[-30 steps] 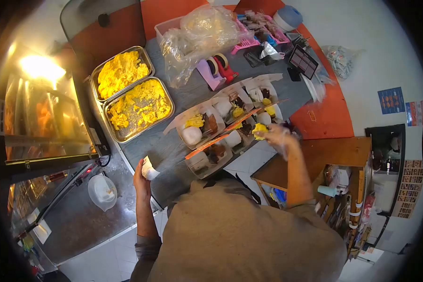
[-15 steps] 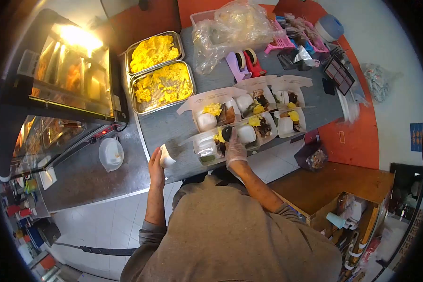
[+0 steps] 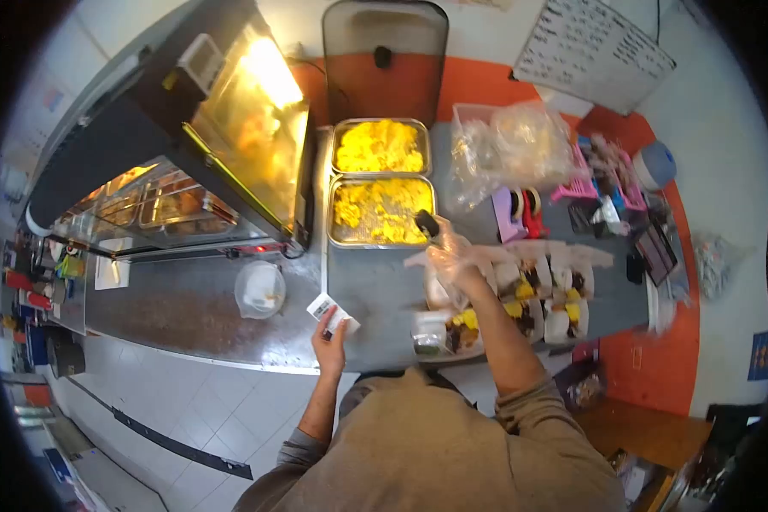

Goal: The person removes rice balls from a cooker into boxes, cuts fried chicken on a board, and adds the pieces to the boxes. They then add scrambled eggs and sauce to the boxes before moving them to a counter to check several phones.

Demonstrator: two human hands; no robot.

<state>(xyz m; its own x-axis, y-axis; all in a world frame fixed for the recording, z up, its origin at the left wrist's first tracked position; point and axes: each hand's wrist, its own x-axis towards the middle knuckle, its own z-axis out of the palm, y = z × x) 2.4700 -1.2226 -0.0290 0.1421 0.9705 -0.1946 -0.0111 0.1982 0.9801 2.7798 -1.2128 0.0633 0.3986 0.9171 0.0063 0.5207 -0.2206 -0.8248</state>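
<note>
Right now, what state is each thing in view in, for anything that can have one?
Left hand: closed on a paper slip.
Right hand: gloved, pinching a dark piece.
Near tray: uncovered, holding yellow food.
Far tray: uncovered, also full.
Meal boxes: lids open, filled.
Display case: lit inside.

The left hand (image 3: 328, 341) pinches a matt paper slip (image 3: 333, 311); the right hand (image 3: 454, 258) wears a thin, glossy clear-plastic glove (image 3: 442, 266) — just beyond it, shiny metal trays (image 3: 331, 213).
</note>
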